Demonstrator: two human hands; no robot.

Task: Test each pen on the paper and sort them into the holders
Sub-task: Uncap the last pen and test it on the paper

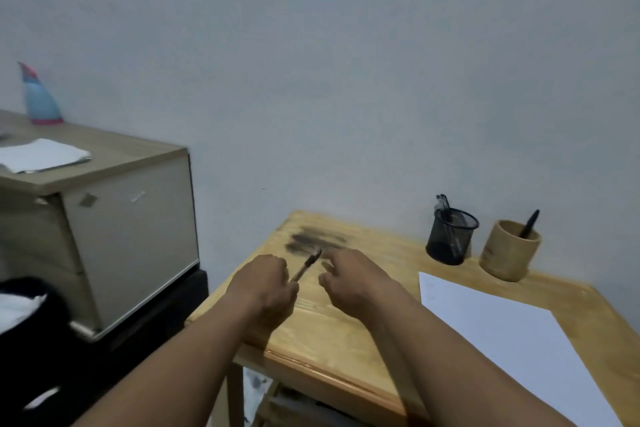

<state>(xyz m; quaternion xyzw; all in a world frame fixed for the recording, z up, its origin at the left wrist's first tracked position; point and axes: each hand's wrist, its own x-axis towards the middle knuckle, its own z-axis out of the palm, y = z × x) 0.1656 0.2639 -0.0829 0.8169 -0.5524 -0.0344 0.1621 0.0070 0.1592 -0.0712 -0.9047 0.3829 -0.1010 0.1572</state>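
My left hand is closed around the lower end of a dark pen, which points up and to the right over the wooden table. My right hand hovers just right of the pen's tip with its fingers apart and nothing in it. A blurred pile of dark pens lies on the table behind the hands. A white sheet of paper lies to the right. At the back right stand a black mesh holder with pens in it and a wooden holder with one black pen.
A grey-beige cabinet stands left of the table, with white paper and a blue and pink bottle on top. Dark bags sit on the floor at the lower left. A pale wall runs behind the table.
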